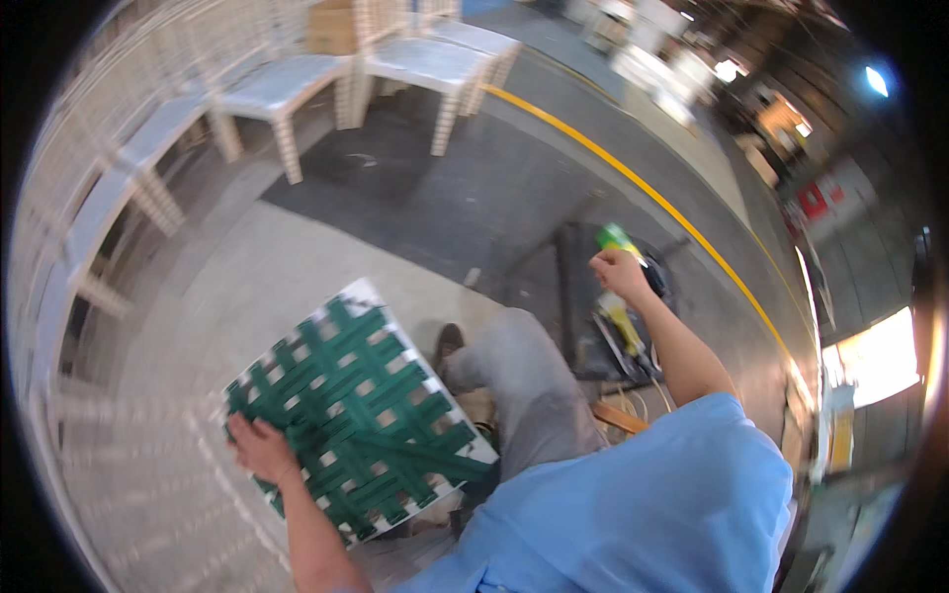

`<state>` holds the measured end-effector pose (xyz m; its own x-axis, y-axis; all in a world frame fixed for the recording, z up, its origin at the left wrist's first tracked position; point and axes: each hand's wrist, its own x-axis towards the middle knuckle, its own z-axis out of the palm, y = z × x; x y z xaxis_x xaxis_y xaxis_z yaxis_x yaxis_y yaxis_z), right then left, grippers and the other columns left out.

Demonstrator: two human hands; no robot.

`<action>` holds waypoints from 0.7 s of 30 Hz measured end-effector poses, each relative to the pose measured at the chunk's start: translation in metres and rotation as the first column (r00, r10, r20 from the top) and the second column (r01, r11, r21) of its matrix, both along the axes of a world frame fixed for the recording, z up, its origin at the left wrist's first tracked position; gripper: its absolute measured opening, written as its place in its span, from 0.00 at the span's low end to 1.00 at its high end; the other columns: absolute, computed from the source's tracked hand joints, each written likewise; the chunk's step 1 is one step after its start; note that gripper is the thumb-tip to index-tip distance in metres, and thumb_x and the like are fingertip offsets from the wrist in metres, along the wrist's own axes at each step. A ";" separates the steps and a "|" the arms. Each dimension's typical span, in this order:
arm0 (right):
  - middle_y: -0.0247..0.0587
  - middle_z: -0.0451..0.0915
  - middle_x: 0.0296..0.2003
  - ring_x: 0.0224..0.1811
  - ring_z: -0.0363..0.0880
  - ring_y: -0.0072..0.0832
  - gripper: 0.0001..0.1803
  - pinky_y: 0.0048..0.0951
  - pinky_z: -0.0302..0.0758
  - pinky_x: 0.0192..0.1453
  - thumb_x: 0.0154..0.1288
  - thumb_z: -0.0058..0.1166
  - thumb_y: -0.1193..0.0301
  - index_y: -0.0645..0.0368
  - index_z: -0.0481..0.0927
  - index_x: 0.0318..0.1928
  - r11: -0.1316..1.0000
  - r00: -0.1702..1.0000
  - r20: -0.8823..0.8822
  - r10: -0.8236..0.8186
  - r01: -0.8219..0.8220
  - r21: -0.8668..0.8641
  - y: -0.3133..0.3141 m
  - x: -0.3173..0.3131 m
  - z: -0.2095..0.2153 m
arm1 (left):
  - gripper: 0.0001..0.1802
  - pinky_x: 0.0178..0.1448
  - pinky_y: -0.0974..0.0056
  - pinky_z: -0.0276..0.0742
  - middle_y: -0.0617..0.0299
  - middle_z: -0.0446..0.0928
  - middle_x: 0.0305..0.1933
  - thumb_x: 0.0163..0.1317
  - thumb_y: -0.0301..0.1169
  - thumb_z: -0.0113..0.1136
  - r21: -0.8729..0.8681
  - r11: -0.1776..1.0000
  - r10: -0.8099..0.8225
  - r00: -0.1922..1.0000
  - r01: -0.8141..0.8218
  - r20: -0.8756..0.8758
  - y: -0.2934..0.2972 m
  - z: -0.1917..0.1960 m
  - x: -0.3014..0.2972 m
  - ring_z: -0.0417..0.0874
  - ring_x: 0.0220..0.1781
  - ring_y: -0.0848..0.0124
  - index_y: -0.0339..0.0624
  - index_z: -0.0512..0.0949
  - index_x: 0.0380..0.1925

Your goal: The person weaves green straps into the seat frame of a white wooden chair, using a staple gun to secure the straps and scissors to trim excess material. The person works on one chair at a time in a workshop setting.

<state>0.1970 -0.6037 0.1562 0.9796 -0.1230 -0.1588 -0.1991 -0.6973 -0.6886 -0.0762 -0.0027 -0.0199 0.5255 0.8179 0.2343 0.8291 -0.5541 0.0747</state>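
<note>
A square white-edged frame, woven with green webbing straps (371, 400), lies tilted across my lap at the left. My left hand (262, 448) rests on its left edge, fingers spread over the weave. A loose green strap end trails over the lower right of the weave. At the right, my right hand (621, 275) is raised over a black stool (583, 341) with its fingers curled together; what they hold, if anything, is hidden. Just beyond those fingers is a blurred green-and-yellow packet (615, 237). A yellow-handled tool (623, 321) lies on the stool below the hand.
Several white chairs (282, 84) with ribbed legs stand in a curve along the left and far side. One seat carries a cardboard box (331, 28). A yellow floor line (643, 193) runs along the right. Beside my right hip are a wooden piece (620, 417) and pale cord.
</note>
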 end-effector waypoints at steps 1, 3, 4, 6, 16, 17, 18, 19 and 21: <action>0.39 0.85 0.30 0.28 0.84 0.25 0.13 0.31 0.80 0.34 0.66 0.62 0.63 0.62 0.87 0.38 0.976 0.986 -0.052 -0.157 0.146 -0.164 -0.057 -0.020 0.003 | 0.28 0.78 0.40 0.58 0.72 0.63 0.80 0.77 0.47 0.44 -0.030 1.000 -0.004 0.999 0.003 -0.045 -0.008 0.001 0.007 0.64 0.79 0.50 0.58 0.69 0.73; 0.44 0.89 0.36 0.34 0.88 0.32 0.16 0.36 0.83 0.40 0.61 0.63 0.60 0.60 0.89 0.38 0.830 0.916 -0.113 -0.384 0.289 -0.477 -0.133 -0.059 0.014 | 0.28 0.80 0.40 0.56 0.78 0.60 0.82 0.78 0.50 0.40 -0.062 0.998 0.001 0.995 -0.008 -0.102 -0.017 -0.001 0.015 0.62 0.80 0.51 0.62 0.67 0.75; 0.47 0.90 0.39 0.38 0.90 0.35 0.17 0.38 0.84 0.44 0.58 0.64 0.58 0.59 0.89 0.38 0.743 0.868 -0.168 -0.468 0.284 -0.606 -0.157 -0.075 -0.001 | 0.29 0.80 0.40 0.56 0.80 0.59 0.82 0.79 0.50 0.39 -0.043 0.999 -0.002 0.990 -0.004 -0.144 -0.015 0.001 0.016 0.61 0.81 0.51 0.63 0.66 0.76; 0.48 0.90 0.42 0.43 0.90 0.40 0.19 0.39 0.84 0.50 0.54 0.66 0.58 0.58 0.90 0.41 0.632 0.871 -0.191 -0.453 0.163 -0.758 -0.193 -0.108 -0.003 | 0.29 0.80 0.41 0.55 0.82 0.59 0.82 0.79 0.51 0.39 -0.069 0.998 -0.004 0.993 -0.004 -0.117 -0.019 0.000 0.018 0.61 0.81 0.53 0.64 0.66 0.76; 0.51 0.87 0.44 0.49 0.86 0.42 0.30 0.41 0.79 0.55 0.46 0.75 0.60 0.63 0.85 0.49 0.899 0.955 -0.263 -0.140 0.012 -0.438 -0.140 -0.073 -0.063 | 0.26 0.80 0.48 0.59 0.72 0.65 0.79 0.79 0.47 0.43 -0.170 0.979 -0.111 0.994 0.110 0.003 -0.003 0.024 0.004 0.66 0.78 0.52 0.57 0.70 0.73; 0.51 0.87 0.44 0.49 0.85 0.44 0.30 0.42 0.79 0.55 0.44 0.75 0.61 0.63 0.84 0.49 0.876 0.957 -0.260 -0.126 -0.016 -0.483 -0.143 -0.073 -0.051 | 0.26 0.80 0.50 0.60 0.62 0.69 0.76 0.78 0.42 0.46 -0.064 0.948 -0.304 0.946 0.312 0.112 0.003 0.021 0.004 0.70 0.76 0.55 0.49 0.71 0.72; 0.52 0.86 0.43 0.49 0.85 0.45 0.31 0.42 0.79 0.54 0.43 0.75 0.61 0.63 0.84 0.48 0.862 0.957 -0.279 -0.075 -0.078 -0.501 -0.127 -0.062 -0.053 | 0.25 0.81 0.49 0.59 0.54 0.71 0.74 0.77 0.38 0.49 -0.009 0.939 -0.339 0.931 0.343 0.132 0.005 0.023 -0.001 0.70 0.76 0.58 0.42 0.72 0.70; 0.51 0.86 0.47 0.52 0.85 0.44 0.34 0.41 0.79 0.58 0.42 0.73 0.65 0.61 0.81 0.54 0.915 0.939 -0.324 -0.115 -0.027 -0.402 -0.121 -0.067 -0.044 | 0.25 0.80 0.49 0.60 0.52 0.73 0.72 0.74 0.35 0.52 -0.006 0.933 -0.353 0.919 0.360 0.178 0.005 0.021 0.003 0.71 0.74 0.55 0.40 0.73 0.68; 0.50 0.84 0.54 0.58 0.82 0.39 0.45 0.37 0.77 0.61 0.41 0.71 0.68 0.61 0.74 0.66 0.960 0.967 -0.249 -0.056 -0.016 -0.280 -0.104 -0.072 -0.027 | 0.25 0.78 0.49 0.62 0.51 0.77 0.68 0.69 0.33 0.56 -0.028 0.945 -0.308 0.916 0.325 0.259 0.003 0.019 0.005 0.74 0.70 0.48 0.38 0.75 0.65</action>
<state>0.1249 -0.7075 0.1294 0.9087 -0.2169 -0.3566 -0.3567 -0.8472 -0.3938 -0.0709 0.0002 -0.0007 0.6920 0.6372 0.3393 0.5612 -0.7705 0.3024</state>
